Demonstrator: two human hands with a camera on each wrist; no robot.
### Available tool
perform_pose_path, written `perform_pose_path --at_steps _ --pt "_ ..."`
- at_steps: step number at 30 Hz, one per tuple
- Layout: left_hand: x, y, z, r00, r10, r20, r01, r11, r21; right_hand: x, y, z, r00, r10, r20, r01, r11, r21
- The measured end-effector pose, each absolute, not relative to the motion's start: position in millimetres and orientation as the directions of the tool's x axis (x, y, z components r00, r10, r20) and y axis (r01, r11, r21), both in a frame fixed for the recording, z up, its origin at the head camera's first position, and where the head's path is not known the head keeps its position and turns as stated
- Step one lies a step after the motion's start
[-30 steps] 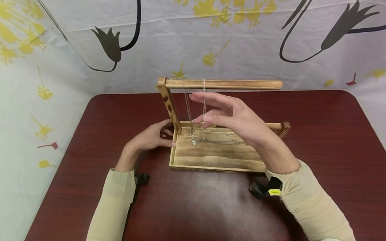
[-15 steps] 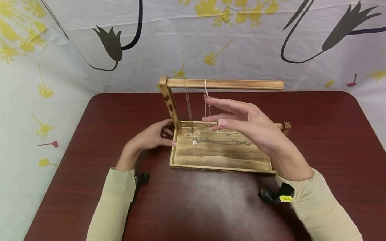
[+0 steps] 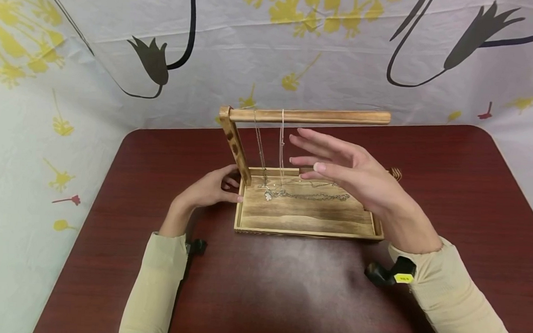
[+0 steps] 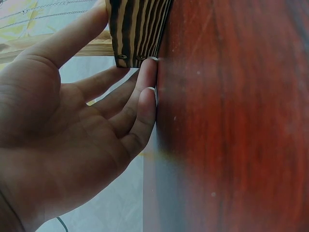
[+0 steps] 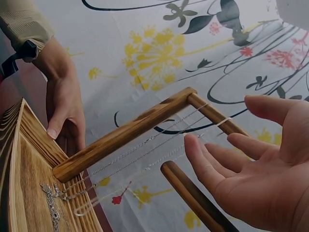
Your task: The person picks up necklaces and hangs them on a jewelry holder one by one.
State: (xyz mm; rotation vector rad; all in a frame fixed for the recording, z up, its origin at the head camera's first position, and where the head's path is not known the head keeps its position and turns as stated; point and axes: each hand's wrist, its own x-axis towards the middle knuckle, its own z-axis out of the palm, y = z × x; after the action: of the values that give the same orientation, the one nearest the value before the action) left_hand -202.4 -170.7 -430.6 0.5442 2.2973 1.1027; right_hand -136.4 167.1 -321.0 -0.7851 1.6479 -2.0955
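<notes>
A white cloth printed with yellow and dark flowers [image 3: 226, 64] is hanging behind a dark-red wooden table [image 3: 287, 288]. On the table, a rectangular, pale-brown wooden tray [image 3: 308, 225] is sitting with an upright, scorched wooden post [image 3: 237, 146] rising near its left end and a long, light-brown wooden bar [image 3: 337, 118] reaching rightward from the post's top.

The right hand [image 3: 354, 168] is hovering below the bar, over the right part of the tray, with its fingers spread apart and nothing in its hold. The left hand [image 3: 206, 187] is touching the tray's left end, thumb extended and fingers loosely parted, seeming to steady it rather than gripping it tightly.

A thin, silver-coloured chain necklace [image 3: 259, 142] is hanging from the bar near the post, and a slender, paler necklace [image 3: 282, 133] is hanging just to its right, apart from the right hand. Small, tangled silver-coloured chains [image 3: 316, 197] are lying in the tray.

The step in hand appears to be arranging necklaces on the bar; another placement would be calling for pinching one chain and keeping the tray steady.
</notes>
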Motion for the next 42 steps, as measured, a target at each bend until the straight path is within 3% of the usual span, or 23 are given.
perform_pose_path --at_steps 12,19,29,42 --pt "-199.0 -171.9 -432.3 -0.786 0.544 -0.293 0.118 0.597 0.794 -129.5 179.0 -324.2 -0.774 -0.607 0.183 -0.072 -0.202 -0.977" --pt "-199.0 -171.7 -432.3 -0.79 0.539 -0.292 0.119 0.601 0.79 -121.7 189.3 -325.6 -0.812 -0.567 0.139 -0.063 -0.152 -0.986" --pt "-200.5 -172.8 -431.9 -0.782 0.556 -0.279 0.122 0.578 0.807 -115.5 195.1 -328.0 -0.878 -0.47 0.088 -0.112 0.023 -0.993" --pt "-202.5 -170.4 -432.5 -0.784 0.552 -0.284 0.118 0.582 0.805 -109.4 205.2 -334.1 -0.87 -0.482 0.104 -0.138 0.036 -0.99"
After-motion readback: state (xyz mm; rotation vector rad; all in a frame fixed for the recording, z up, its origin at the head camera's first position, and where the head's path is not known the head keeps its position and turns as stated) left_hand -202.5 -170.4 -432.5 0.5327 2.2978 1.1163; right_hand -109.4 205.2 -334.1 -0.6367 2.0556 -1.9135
